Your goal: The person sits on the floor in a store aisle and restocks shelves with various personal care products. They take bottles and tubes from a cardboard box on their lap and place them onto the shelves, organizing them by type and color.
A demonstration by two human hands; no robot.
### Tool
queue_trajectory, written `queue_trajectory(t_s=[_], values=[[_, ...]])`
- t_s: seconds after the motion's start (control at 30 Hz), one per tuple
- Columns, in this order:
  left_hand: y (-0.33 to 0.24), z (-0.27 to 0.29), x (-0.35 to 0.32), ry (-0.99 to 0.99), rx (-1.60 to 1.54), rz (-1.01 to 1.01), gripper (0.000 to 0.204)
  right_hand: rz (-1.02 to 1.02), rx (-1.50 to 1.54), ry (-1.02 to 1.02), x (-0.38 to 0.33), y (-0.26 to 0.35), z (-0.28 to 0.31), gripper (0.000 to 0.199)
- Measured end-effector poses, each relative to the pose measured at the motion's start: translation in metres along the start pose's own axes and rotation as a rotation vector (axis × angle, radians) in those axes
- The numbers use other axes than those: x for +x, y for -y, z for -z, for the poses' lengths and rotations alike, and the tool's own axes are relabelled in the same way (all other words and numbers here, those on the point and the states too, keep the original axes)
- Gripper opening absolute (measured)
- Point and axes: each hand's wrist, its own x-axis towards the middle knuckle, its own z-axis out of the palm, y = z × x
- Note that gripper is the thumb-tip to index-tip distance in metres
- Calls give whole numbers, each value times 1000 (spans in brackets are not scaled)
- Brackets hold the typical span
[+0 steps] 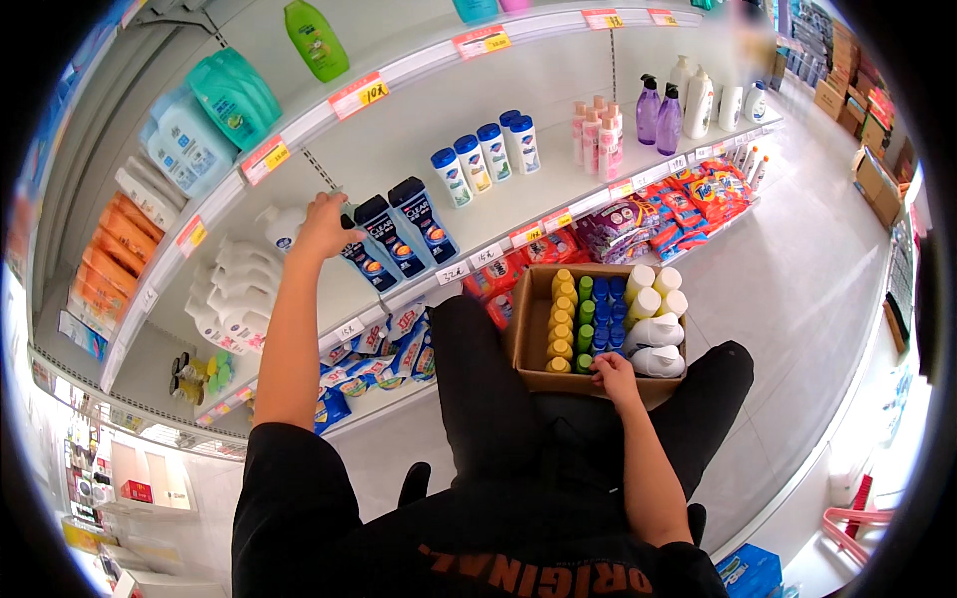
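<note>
My left hand (321, 225) reaches up to the middle shelf and grips a dark blue shampoo bottle (364, 261) at the left end of a row of like bottles (407, 227). My right hand (614, 374) rests at the near edge of an open cardboard box (525, 329) on my knee, fingers touching the bottles inside. The box holds several yellow-capped (561, 319), green (585, 317) and blue (605, 314) bottles and white bottles (653, 334) lying at its right.
White shelves (419, 130) carry white-and-blue bottles (485, 154), pink bottles (598, 135), purple and white pump bottles (670, 110), teal refill bags (224, 100) and white jugs (234, 284). Detergent packets (688, 204) fill the lowest shelf. Cardboard boxes (872, 164) stand down the aisle.
</note>
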Motion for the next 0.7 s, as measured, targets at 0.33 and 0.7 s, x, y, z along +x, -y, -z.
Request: queue_trajectory(t_s=[0.33, 0.7], values=[[26, -22, -1, -29, -228, -3, 53, 27, -20, -2, 3, -4, 3, 15], [17, -25, -19, -226, -153, -76, 50, 19, -22, 0, 2, -3, 2, 16]])
